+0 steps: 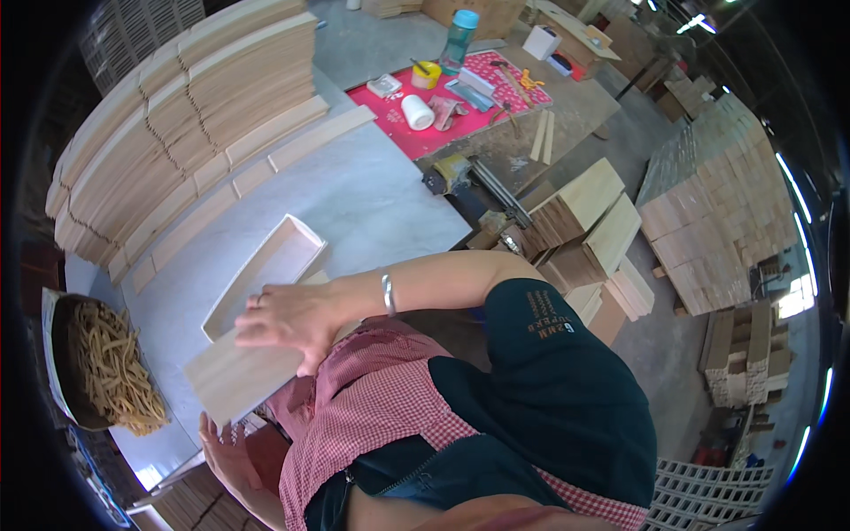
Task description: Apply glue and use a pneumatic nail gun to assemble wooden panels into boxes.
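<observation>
A flat pale wooden board [235, 376] lies slanted at the near edge of the table, close to my body. My right hand [288, 320], its arm crossing from the right, rests palm down across it. The fingers are spread toward the far edge and the thumb reaches toward the near one. Just beyond this hand sits a shallow, narrow wooden frame or tray [305, 236] with thin walls. My left hand [232, 456] is low at the left, below the board's near corner. Its fingers are apart and bent upward, and nothing shows clearly in them.
Tall stacks of wooden slats [239, 80] line the table's far left side. A bin [55, 354] of tan strips stands at the left. Beyond the grey tabletop [372, 203], a red-pink mat [381, 102] carries a bottle, a yellow tub and small items. Wooden blocks [589, 199] are stacked at the right.
</observation>
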Tool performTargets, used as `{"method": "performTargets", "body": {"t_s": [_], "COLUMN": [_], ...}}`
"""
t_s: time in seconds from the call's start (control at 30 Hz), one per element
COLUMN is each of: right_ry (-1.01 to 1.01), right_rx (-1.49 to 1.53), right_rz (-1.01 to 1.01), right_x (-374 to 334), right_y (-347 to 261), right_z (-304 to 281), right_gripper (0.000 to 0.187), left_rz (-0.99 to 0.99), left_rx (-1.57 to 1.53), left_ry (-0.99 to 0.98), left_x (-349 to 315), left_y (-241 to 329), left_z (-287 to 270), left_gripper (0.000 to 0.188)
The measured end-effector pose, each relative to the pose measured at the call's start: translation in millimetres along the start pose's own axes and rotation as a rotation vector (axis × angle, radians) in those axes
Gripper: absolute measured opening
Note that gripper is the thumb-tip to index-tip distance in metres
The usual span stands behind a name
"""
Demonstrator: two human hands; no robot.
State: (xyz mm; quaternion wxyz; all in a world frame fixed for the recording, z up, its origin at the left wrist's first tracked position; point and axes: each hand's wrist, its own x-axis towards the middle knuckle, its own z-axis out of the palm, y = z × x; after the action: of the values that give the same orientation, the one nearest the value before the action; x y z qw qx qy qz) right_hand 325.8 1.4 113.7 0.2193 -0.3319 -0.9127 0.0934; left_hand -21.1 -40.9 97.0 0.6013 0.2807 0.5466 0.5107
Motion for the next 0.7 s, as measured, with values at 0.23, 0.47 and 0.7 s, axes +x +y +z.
{"method": "performTargets", "body": {"t_s": [0.23,0.47,0.7], "right_ry": [0.035,-0.200,-0.095], "right_rx": [0.039,-0.281,-0.184], "right_rz": [-0.115,0.117,0.257], "right_x": [28.6,-14.2,-27.4], "right_y": [-3.3,25.6,63.8], "right_z": [1.8,-41.7,-74.6], "right_gripper": [0.068,0.089,0.085], "left_rz": [-0.094,-0.022,0.103], "left_rx": [0.032,-0.129,0.113], "left_ry": [-0.093,-0.110,0.081], "left_x": [-8.2,20.3,61.2], "left_y": [3.4,-13.7,-29.1], "left_z": [8.2,16.7,22.4], "left_gripper": [0.030,0.018,0.018]}}
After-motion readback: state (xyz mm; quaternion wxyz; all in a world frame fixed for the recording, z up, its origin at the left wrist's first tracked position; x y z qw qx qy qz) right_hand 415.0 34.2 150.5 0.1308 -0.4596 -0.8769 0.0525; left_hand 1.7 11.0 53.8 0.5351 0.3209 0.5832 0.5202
